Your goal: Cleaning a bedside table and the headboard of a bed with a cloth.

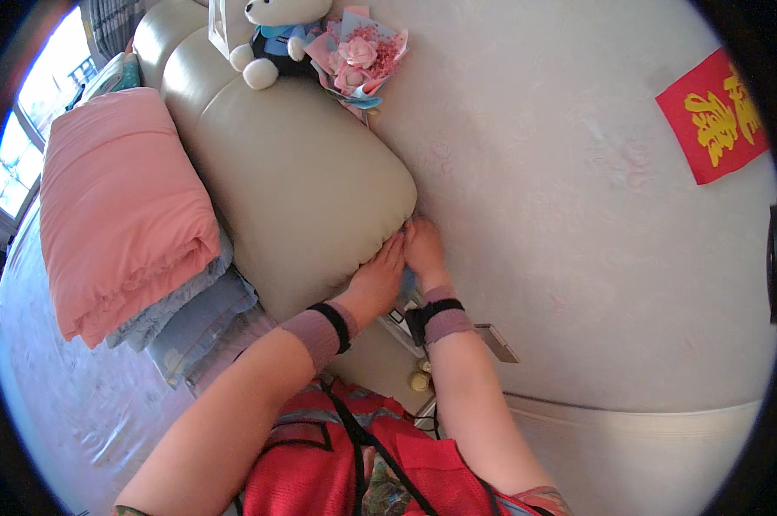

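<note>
A beige padded headboard (304, 187), apparently leather, stretches before me along the wall. My left hand (378, 280) lies against its near side edge, fingers extended and close together. Beside it, my right hand (425, 248) is at the corner where the headboard meets the wall, its fingers bent. The two hands touch or nearly touch, and the right fingertips are hidden. Whether either hand grips something there I cannot tell. A bluish item (409, 282) shows partly between my wrists, too covered to name.
A folded pink quilt (127, 206) tops grey-blue bedding (198, 313) on the bed (79, 387). A plush bear (275, 48) and a bouquet (359, 58) sit on the headboard. Small yellowish containers (420, 379) stand below my right wrist. Red paper (711, 119) hangs on the wall (556, 213).
</note>
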The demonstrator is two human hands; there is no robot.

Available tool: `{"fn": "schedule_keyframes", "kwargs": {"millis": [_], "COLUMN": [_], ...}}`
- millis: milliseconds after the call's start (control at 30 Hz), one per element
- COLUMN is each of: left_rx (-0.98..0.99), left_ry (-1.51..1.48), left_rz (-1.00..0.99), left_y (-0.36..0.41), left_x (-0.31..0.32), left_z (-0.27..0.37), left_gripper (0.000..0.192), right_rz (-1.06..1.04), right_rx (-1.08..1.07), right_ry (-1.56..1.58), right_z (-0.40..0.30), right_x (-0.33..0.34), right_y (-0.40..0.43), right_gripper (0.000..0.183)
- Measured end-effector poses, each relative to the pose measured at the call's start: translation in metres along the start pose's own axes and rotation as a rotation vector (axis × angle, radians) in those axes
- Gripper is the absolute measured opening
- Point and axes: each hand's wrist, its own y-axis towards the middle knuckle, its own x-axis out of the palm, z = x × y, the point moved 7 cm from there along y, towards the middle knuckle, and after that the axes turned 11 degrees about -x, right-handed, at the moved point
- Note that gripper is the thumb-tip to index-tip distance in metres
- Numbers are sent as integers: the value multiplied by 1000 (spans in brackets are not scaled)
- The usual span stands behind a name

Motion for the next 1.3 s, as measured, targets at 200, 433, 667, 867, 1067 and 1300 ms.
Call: {"fn": "schedule_keyframes", "kwargs": {"millis": [200, 433, 667, 867, 1067, 1300], "left_rx": [39, 59, -128, -150, -28, 15], "left_ry": [-88, -213, -304, -220, 65, 96], "left_rz": [-29, 18, 78, 34, -121, -69], "left_y": [-53, -77, -31, 18, 42, 42], "left_x": [7, 37, -1, -1, -7, -8], "left_z": [-8, -16, -3, -4, 3, 5], "left_gripper": [74, 82, 73, 92, 95, 102], "right_rz": [125, 145, 161, 65, -37, 2], "right_rx": [47, 3, 0, -3, 129, 111], "right_ry": [-226, -174, -146, 113, 267, 255], "right_z": [-59, -94, -44, 0, 18, 15], "right_x": [-21, -20, -15, -2, 7, -4], "right_y": [-39, -65, -29, 12, 24, 24], "right_gripper": [57, 62, 58, 39, 38, 39]}}
